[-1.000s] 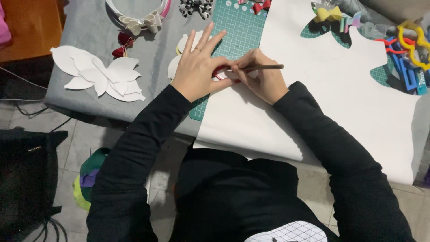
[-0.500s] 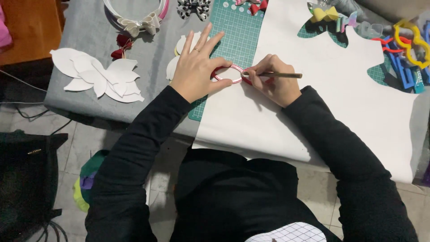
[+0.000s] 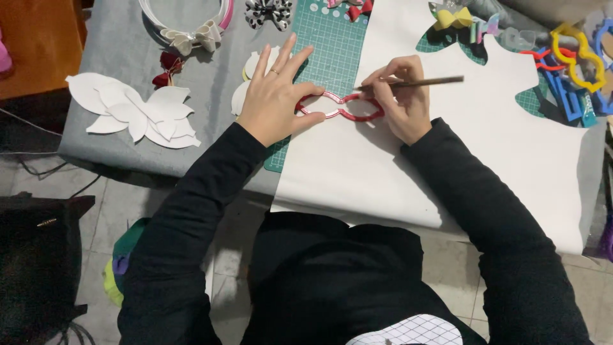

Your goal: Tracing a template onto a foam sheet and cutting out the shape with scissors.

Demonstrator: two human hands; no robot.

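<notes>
Left hand (image 3: 276,96) spread flat pinning red template (image 3: 341,107) on white sheet (image 3: 447,166); right hand (image 3: 402,99) gripping pencil (image 3: 424,82) at its rim

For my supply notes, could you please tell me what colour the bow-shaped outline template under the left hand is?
Red: the bow-shaped outline template lies on white sheet material, clearest in the head view.

White petal-shaped cutouts (image 3: 131,112) are being kept on grey cloth (image 3: 115,45), far left. White/pink headband w/ cream bow (image 3: 191,35) is lying above them, dark red bow (image 3: 167,65) just below it. Black-white patterned bow (image 3: 268,11) is sitting by green cutting mat (image 3: 335,48). Yellow bow (image 3: 454,18) & coloured outline templates (image 3: 575,61) are being stored top right.
</notes>
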